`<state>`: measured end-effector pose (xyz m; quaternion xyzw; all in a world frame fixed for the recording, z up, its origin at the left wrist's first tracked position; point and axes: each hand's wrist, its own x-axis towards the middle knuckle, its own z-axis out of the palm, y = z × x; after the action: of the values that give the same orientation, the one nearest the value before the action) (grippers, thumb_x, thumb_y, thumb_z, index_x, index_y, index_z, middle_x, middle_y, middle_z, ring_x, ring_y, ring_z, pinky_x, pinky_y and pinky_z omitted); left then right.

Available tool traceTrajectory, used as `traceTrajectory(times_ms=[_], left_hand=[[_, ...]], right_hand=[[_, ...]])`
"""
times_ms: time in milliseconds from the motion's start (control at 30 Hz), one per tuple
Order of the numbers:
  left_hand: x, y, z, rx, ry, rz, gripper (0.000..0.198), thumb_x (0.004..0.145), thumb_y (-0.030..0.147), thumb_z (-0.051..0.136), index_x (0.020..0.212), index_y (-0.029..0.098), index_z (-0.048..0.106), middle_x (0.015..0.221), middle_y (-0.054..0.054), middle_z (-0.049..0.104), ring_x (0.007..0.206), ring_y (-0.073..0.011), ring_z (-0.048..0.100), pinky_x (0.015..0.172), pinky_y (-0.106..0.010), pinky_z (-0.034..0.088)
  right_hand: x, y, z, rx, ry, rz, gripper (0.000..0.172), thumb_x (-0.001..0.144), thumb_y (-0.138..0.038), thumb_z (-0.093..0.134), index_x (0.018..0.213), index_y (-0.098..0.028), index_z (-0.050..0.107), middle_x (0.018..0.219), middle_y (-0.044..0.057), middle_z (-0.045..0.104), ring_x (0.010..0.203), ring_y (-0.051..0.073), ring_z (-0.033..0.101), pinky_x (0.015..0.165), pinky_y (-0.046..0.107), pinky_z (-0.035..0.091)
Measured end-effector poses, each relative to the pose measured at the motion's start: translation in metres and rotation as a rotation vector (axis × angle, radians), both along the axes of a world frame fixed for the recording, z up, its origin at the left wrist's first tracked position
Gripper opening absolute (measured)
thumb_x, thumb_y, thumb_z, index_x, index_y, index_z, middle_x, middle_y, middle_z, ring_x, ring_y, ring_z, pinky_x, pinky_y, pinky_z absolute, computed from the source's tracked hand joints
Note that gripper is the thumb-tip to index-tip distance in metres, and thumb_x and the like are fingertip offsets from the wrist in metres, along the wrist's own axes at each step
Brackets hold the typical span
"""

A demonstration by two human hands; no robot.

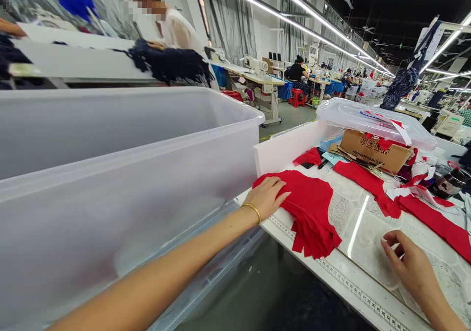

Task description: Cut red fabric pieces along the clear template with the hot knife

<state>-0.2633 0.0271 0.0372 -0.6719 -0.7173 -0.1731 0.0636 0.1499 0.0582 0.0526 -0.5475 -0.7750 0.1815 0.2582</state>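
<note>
Expect light, floppy red fabric pile (pixel 312 203) beside bin (pixel 191 159) (tbh, probably slides apart); pinch bin-side edge. See left hand (pixel 265 197) lying flat atop, right hand (pixel 408 258) loosely curled, empty.

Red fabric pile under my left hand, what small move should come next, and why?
Perhaps bring your right hand to the red fabric pile and even its near edge: the layers look staggered there, your left hand rests on the far end, and the right shows nothing held.
</note>
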Motion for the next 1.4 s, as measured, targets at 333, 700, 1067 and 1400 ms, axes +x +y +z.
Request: traceTrajectory(times_ms=[333,700,1067,1400], left_hand=[[-0.007,0.027,0.01,0.018,0.157,-0.135,0.046,0.093,0.049,0.045,0.114,0.019,0.073,0.127,-0.016,0.068,0.119,-0.0365,0.063,0.105,-0.051,0.051],[0.203,0.107,0.034,-0.078,0.195,-0.763,0.023,0.09,0.019,0.062,0.112,0.019,0.071,0.114,-0.011,0.07,0.112,-0.0274,0.063,0.101,-0.041,0.052],[0.294,0.188,0.019,-0.081,0.242,-0.726,0.029,0.088,0.006,0.06,0.11,0.02,0.074,0.114,-0.012,0.069,0.112,-0.0279,0.06,0.098,-0.041,0.051],[0.296,0.202,0.013,-0.025,0.268,-0.758,0.027,0.094,0.012,0.054,0.089,0.022,0.078,0.098,-0.01,0.07,0.101,-0.026,0.061,0.087,-0.04,0.052]], right_hand=[[0.077,0.02,-0.016,0.156,-0.528,-0.28,0.035,0.094,-0.029,0.046,0.122,-0.016,0.063,0.131,0.019,0.067,0.12,0.032,0.063,0.094,0.045,0.054],[0.108,0.038,-0.024,-0.015,-0.542,-0.392,0.059,0.1,-0.036,0.04,0.15,-0.006,0.045,0.157,0.024,0.046,0.149,0.033,0.044,0.12,0.056,0.036],[0.13,0.033,-0.032,0.01,-0.438,-0.312,0.053,0.099,-0.027,0.033,0.144,-0.01,0.054,0.152,0.017,0.055,0.143,0.027,0.052,0.119,0.048,0.04],[0.127,0.034,-0.035,0.03,-0.384,-0.295,0.051,0.096,-0.023,0.034,0.138,-0.011,0.06,0.15,0.016,0.057,0.142,0.028,0.053,0.119,0.047,0.04]])
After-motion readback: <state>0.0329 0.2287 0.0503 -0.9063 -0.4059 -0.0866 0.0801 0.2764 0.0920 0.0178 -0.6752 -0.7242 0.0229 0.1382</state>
